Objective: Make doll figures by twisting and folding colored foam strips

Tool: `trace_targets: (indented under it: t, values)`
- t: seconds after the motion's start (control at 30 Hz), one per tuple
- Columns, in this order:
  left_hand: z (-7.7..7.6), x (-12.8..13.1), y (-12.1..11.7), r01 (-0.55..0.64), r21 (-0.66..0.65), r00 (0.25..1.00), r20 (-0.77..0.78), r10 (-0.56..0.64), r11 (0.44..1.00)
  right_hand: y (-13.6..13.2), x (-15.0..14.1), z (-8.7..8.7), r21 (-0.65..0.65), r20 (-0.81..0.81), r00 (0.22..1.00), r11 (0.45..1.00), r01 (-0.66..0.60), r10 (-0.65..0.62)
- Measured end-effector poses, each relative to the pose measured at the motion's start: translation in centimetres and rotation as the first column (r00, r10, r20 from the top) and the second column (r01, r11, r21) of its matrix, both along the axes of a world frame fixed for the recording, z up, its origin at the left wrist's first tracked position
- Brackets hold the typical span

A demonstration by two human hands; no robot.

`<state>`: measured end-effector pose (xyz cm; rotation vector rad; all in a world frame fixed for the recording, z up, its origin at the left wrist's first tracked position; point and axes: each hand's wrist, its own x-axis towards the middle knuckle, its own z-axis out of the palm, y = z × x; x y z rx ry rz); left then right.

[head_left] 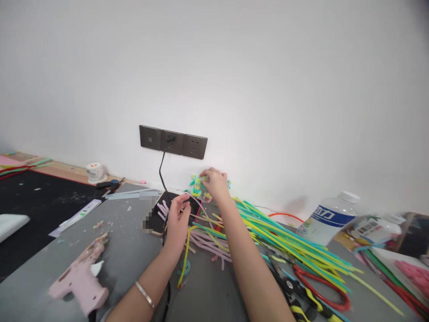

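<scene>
My right hand (216, 184) reaches to the foot of the wall, its fingertips pinched at a small green and yellow pipe-cleaner figure (196, 187). More small coloured pieces stand there, partly hidden behind the hand. My left hand (178, 215) hovers over a dark phone-like slab (157, 220), fingers loosely curled and apart, with nothing seen in them. Short lilac pipe-cleaner pieces (162, 209) lie beside its fingers on the slab. Between my forearms lie longer lilac pipe cleaners (208, 243) and a bent yellow one (186, 257).
A pink glue gun (82, 279) lies at the left front. Yellow and teal pipe cleaners (284, 232) spread on the right, near red-handled scissors (321, 290) and yellow-black pliers (295, 290). A white bottle (331, 219) leans there. A black cord (161, 170) hangs from the wall socket (172, 141).
</scene>
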<state>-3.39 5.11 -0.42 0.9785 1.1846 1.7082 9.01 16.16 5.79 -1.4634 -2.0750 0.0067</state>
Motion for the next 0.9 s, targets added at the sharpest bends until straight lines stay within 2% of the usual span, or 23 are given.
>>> trace_targets:
  t: [0.27,0.43,0.53,0.67,0.77,0.9]
  values:
    - [-0.1,-0.1,0.0,0.001,0.006,1.000,-0.002,-0.001,1.000,-0.2,2.0,1.6,0.002,-0.117,0.992,0.999,0.053,-0.053]
    - [0.5,0.1,-0.4,0.030,0.045,1.000,-0.011,-0.029,0.999,-0.9,3.1,3.2,0.038,-0.216,0.974,0.996,0.081,-0.070]
    - [0.8,0.3,-1.1,0.149,0.062,0.987,-0.075,-0.145,0.987,-1.7,3.5,4.6,0.063,-0.278,0.958,0.994,0.088,-0.067]
    - [0.9,0.7,-1.9,0.358,0.064,0.908,-0.254,-0.332,0.931,-3.1,3.9,6.4,0.101,-0.334,0.942,0.992,0.078,-0.040]
    - [0.8,0.8,-2.0,0.410,0.065,0.878,-0.298,-0.374,0.910,-4.5,4.3,7.9,0.215,-0.395,0.919,0.975,0.064,0.026]
    - [0.6,0.5,-1.6,0.378,0.076,0.892,-0.299,-0.340,0.923,-7.9,4.0,10.5,0.422,-0.459,0.871,0.905,0.044,0.172]
